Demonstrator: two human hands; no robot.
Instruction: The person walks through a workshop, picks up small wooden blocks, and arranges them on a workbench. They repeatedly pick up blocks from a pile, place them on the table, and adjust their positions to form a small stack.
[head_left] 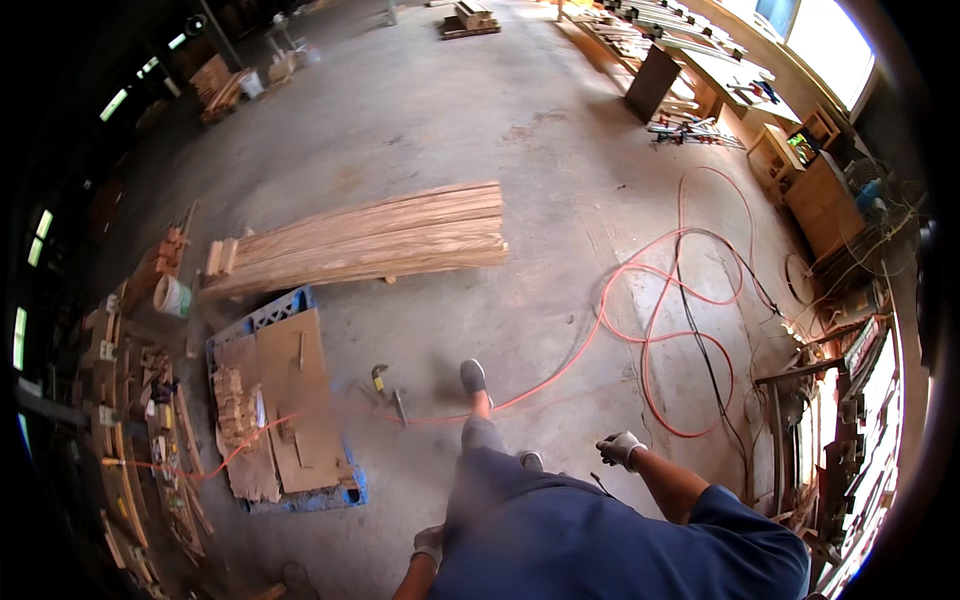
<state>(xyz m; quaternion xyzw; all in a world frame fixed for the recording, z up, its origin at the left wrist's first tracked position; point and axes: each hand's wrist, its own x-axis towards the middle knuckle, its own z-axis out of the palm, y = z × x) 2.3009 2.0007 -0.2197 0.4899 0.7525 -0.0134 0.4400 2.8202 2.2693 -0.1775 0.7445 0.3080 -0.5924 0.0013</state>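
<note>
Altogether two gloved hands point(620, 449), two shoes point(473, 376), one blue pallet point(357, 485).

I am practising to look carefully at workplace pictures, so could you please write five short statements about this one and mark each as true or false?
1. The right hand is gloved. True.
2. The left hand is bare. False: it is gloved too.
3. The red hose lies in loops on the floor. True.
4. The long boards lean upright against a wall. False: they lie flat in a low stack, beyond the pallet.
5. The pallet is bright red. False: its visible edges are blue.
</note>
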